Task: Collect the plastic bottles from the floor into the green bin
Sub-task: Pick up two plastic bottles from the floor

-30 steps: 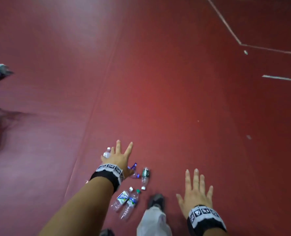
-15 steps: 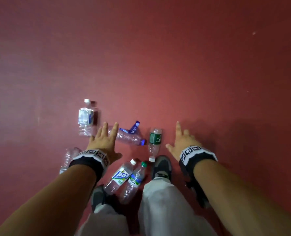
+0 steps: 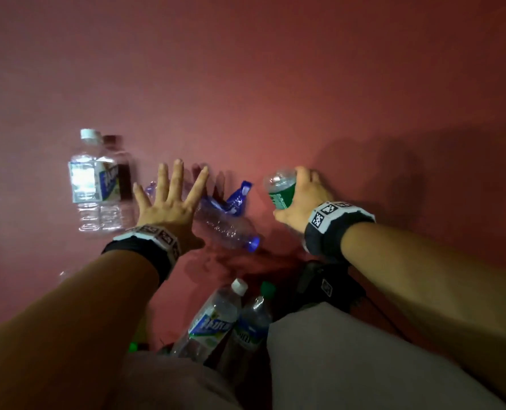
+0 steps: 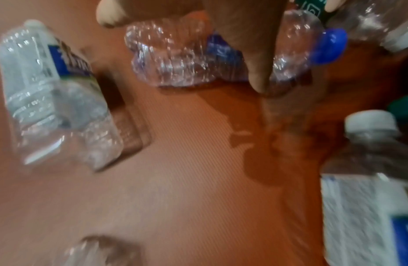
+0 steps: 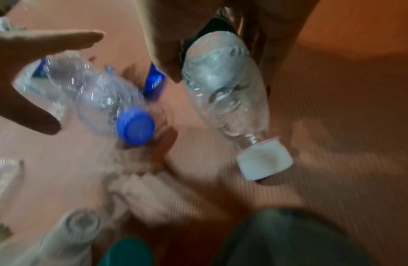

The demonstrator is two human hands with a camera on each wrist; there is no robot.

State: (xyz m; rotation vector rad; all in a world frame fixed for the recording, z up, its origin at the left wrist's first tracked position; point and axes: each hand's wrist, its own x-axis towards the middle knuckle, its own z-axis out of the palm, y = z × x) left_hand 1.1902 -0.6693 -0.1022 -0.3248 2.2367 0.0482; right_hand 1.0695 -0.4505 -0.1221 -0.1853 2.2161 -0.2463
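Note:
Several clear plastic bottles lie on the red floor. My right hand grips the green-label bottle, thumb and fingers curled round its body; its white cap points down towards me. My left hand is open with fingers spread just above the crushed blue-cap bottle; I cannot tell whether it touches the bottle. One finger crosses that crushed bottle. A white-cap bottle lies left of my left hand. The green bin is not in view.
Two more bottles, one blue-label with a white cap and one with a green cap, lie between my legs. My dark shoe stands under the right wrist. Another clear bottle lies near the left wrist. Bare red floor stretches ahead.
I have bent much closer to the floor. My right hand has closed round the green-label bottle and tipped it up. My left hand has moved forward over the crushed bottle.

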